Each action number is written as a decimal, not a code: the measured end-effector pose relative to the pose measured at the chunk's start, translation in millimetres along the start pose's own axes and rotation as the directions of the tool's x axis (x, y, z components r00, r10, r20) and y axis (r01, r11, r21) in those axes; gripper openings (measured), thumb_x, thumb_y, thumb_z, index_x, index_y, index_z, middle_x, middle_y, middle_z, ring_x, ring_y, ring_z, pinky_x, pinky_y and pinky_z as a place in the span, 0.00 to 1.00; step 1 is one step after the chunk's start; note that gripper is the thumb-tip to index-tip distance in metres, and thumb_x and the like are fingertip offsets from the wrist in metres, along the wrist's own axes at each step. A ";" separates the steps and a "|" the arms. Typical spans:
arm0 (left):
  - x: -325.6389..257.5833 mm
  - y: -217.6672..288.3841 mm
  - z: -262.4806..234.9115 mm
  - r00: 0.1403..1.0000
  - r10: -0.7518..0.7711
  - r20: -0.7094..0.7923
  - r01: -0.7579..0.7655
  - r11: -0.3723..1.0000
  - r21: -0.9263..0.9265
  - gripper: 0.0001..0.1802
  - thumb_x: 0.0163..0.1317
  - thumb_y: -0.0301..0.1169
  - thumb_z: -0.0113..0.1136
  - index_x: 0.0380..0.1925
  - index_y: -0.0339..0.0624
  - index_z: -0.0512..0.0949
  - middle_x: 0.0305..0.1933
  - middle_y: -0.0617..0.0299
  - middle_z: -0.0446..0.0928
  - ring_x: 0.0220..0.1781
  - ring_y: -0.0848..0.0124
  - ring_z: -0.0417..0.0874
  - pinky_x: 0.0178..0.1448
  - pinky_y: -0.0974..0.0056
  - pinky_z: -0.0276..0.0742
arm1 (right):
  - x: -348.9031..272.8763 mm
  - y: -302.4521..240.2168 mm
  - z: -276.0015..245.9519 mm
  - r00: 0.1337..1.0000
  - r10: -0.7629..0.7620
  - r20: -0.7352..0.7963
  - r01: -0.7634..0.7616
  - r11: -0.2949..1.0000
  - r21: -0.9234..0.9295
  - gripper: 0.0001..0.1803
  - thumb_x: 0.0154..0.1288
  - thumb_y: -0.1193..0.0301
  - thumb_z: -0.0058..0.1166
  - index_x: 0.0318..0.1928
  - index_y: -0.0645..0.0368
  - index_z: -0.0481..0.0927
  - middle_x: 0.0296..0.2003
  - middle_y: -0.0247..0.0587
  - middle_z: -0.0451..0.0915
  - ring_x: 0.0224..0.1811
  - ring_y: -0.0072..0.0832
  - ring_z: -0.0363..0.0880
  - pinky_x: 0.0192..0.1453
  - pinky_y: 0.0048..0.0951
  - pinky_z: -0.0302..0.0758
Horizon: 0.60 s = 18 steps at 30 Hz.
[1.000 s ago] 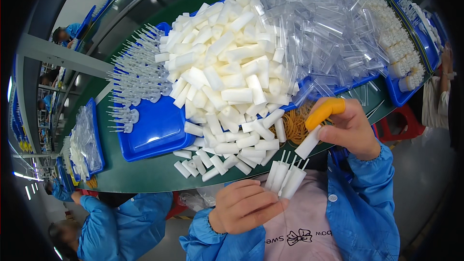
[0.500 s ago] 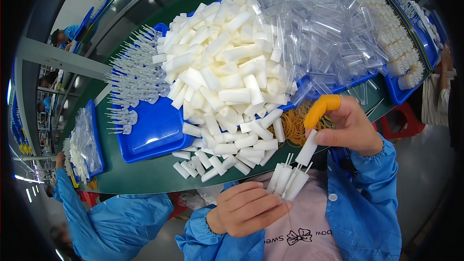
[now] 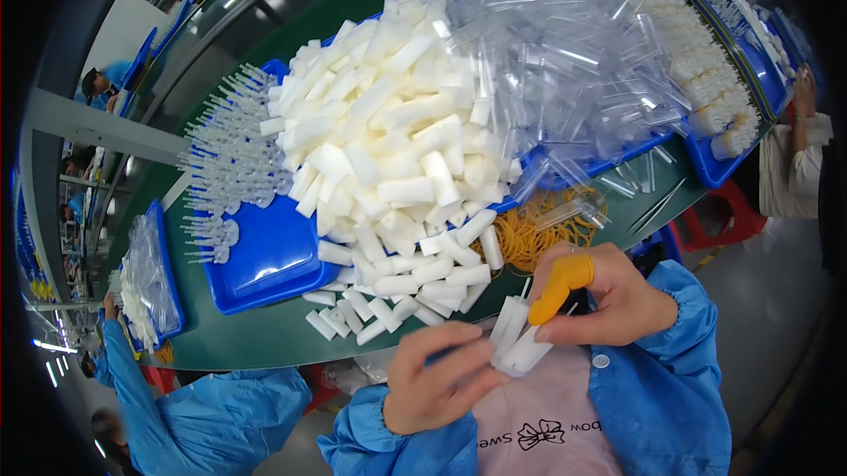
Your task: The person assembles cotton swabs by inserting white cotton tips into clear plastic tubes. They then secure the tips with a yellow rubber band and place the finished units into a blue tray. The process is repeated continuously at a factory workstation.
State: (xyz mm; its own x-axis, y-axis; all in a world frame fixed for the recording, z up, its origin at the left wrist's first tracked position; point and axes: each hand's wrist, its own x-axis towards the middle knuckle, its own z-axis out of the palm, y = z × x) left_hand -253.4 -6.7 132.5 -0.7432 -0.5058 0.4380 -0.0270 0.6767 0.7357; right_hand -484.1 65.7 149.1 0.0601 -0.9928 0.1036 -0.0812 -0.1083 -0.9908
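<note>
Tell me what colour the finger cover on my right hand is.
The finger cover is orange-yellow; the head view shows it best.

Cylinder pile [image 3: 379, 123] placed on table [image 3: 256, 335], flanked by stemmed parts [image 3: 231, 136] in tray [image 3: 265, 255] (left), tubes [image 3: 565, 61] (right). Bands [image 3: 534, 233] laid before tubes, tweezers [image 3: 659, 205] right of bands. Cylinders [image 3: 528, 354] held at near edge.

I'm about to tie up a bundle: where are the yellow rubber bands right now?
In the head view, right of centre: the yellow rubber bands lie beside the white cylinders, above the right hand.
</note>
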 end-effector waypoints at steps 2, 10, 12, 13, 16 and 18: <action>3.7 1.4 0.8 0.969 -0.220 0.113 0.246 0.901 -0.358 0.42 0.34 0.34 0.80 0.52 0.38 0.69 0.48 0.54 0.66 0.48 0.64 0.76 0.47 0.64 0.75 | -1.6 -5.3 -0.9 0.996 -0.085 0.030 0.087 0.994 -0.068 0.09 0.51 0.72 0.66 0.33 0.56 0.80 0.31 0.34 0.78 0.33 0.30 0.75 0.40 0.29 0.67; 0.3 -3.8 17.4 0.921 -0.376 -0.102 0.243 0.758 -0.605 0.38 0.39 0.28 0.77 0.50 0.36 0.65 0.52 0.53 0.63 0.46 0.68 0.73 0.51 0.66 0.72 | -17.6 -25.6 -26.0 0.939 -0.189 -0.288 0.070 0.923 -0.378 0.17 0.43 0.71 0.70 0.37 0.58 0.81 0.34 0.42 0.76 0.37 0.34 0.75 0.41 0.31 0.70; 1.4 -5.4 14.7 0.884 -0.437 -0.169 0.229 0.718 -0.657 0.37 0.39 0.28 0.77 0.49 0.37 0.65 0.52 0.53 0.63 0.47 0.67 0.73 0.52 0.64 0.72 | -29.4 -12.7 -44.1 0.885 -0.202 -0.421 -0.048 0.858 -0.512 0.16 0.44 0.70 0.69 0.35 0.59 0.81 0.33 0.41 0.76 0.35 0.34 0.75 0.39 0.30 0.70; 2.6 -4.9 13.1 0.872 -0.459 -0.168 0.234 0.693 -0.681 0.36 0.40 0.28 0.76 0.49 0.38 0.65 0.52 0.54 0.63 0.48 0.67 0.73 0.52 0.64 0.72 | -32.7 -6.9 -50.3 0.867 -0.204 -0.455 -0.108 0.814 -0.571 0.15 0.45 0.69 0.68 0.35 0.59 0.81 0.33 0.41 0.76 0.35 0.34 0.74 0.39 0.31 0.69; 4.4 -4.6 11.0 0.845 -0.512 -0.153 0.247 0.629 -0.737 0.36 0.41 0.29 0.76 0.49 0.38 0.65 0.53 0.54 0.63 0.51 0.66 0.73 0.54 0.63 0.71 | -39.1 16.9 -55.5 0.880 -0.229 -0.417 -0.213 0.594 -0.776 0.14 0.46 0.69 0.66 0.35 0.59 0.81 0.33 0.41 0.75 0.34 0.36 0.72 0.40 0.33 0.67; 5.9 -4.2 10.2 0.840 -0.523 -0.146 0.251 0.613 -0.749 0.35 0.42 0.29 0.76 0.49 0.38 0.65 0.53 0.55 0.63 0.53 0.65 0.73 0.55 0.62 0.71 | -38.6 29.3 -50.9 0.881 -0.213 -0.423 -0.251 0.547 -0.799 0.15 0.45 0.69 0.65 0.36 0.58 0.81 0.34 0.41 0.75 0.35 0.38 0.71 0.41 0.35 0.66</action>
State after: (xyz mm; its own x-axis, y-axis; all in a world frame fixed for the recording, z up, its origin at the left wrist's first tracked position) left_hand -264.5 -7.1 126.7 -0.5121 -0.8569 0.0589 0.2973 -0.1125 0.9481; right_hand -539.5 98.2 120.5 -0.3502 -0.8730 0.3394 -0.8542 0.1490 -0.4981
